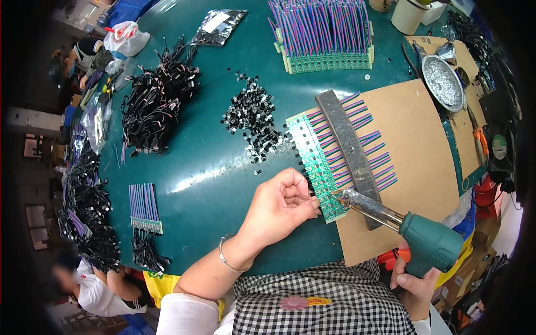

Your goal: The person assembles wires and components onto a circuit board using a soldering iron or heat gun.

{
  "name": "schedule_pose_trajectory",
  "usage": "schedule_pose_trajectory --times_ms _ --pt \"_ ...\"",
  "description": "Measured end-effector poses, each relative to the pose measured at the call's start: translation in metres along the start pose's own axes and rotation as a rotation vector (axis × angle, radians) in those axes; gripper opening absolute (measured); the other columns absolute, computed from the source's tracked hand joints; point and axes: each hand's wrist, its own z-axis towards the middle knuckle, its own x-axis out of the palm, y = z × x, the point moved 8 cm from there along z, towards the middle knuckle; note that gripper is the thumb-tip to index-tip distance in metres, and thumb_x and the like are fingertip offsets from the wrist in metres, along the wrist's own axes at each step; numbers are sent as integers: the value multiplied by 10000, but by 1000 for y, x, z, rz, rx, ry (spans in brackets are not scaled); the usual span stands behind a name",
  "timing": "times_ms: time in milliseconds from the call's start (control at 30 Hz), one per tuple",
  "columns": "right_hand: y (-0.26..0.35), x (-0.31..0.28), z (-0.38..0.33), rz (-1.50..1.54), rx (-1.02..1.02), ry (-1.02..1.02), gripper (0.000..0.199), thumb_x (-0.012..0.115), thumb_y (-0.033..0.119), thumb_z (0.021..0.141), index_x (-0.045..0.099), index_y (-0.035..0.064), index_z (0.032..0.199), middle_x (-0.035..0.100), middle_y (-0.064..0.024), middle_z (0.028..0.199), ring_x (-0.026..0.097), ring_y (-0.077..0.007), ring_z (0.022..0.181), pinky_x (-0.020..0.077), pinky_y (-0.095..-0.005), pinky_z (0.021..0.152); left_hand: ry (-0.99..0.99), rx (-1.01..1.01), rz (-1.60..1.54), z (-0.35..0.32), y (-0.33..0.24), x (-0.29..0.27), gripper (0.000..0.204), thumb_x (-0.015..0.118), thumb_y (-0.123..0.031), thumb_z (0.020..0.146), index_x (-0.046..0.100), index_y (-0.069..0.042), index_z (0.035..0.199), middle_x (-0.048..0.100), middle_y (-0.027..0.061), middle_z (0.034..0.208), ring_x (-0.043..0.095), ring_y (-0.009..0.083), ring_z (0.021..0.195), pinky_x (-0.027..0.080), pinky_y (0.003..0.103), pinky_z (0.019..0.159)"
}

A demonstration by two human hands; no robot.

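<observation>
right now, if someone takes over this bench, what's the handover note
Left hand: fingers pinched at the near end of the green circuit board strip, steadying it.
Right hand: gripping the teal soldering gun, tip at the strip's near end.
The strip lies on brown cardboard, its coloured wires pinned under a grey bar.
Done: cannot tell which joints are soldered.
Also there: loose black parts and another wired strip further back.

Green circuit strip (314, 162) with purple wires, flat on brown cardboard (413, 145)
</observation>
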Motion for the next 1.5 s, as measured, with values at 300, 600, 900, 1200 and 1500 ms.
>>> schedule_pose_trajectory --times_ms 300,600,900,1200,1500 --pt "-5 0 1 -26 45 -5 636 726 -13 539 409 -124 1080 526 -211 980 504 -165 484 479 -268 350 27 -83 -93 4 -3 -1 216 585 90 758 424 -48 801 591 63 754 621 142 679 532 256 618" --pt "-10 2 5 -72 58 74 519 731 38 572 457 -100 991 532 -153 668 493 -176 401 425 -253 332 8 -81 -118 4 0 -1 229 584 94 757 418 -60 792 597 59 751 624 142 684 534 257 621" --pt "-12 9 11 -130 37 110 386 685 51 582 458 -46 879 484 -113 551 485 -185 379 411 -251 346 -24 -58 -125 2 3 -4 252 589 100 747 411 -74 776 603 61 738 635 147 674 546 263 617" --pt "-15 1 6 -20 79 39 395 681 22 566 452 -62 876 485 -110 551 501 -197 395 436 -264 342 -24 -61 -112 4 2 -3 259 592 97 746 403 -77 776 618 77 726 635 146 658 541 255 603" --pt "-15 7 7 -7 107 63 485 664 -38 585 471 -126 1020 538 -176 792 536 -184 491 488 -284 425 -39 -66 -117 2 3 -5 261 589 103 737 402 -74 777 610 70 711 635 149 654 537 253 597"
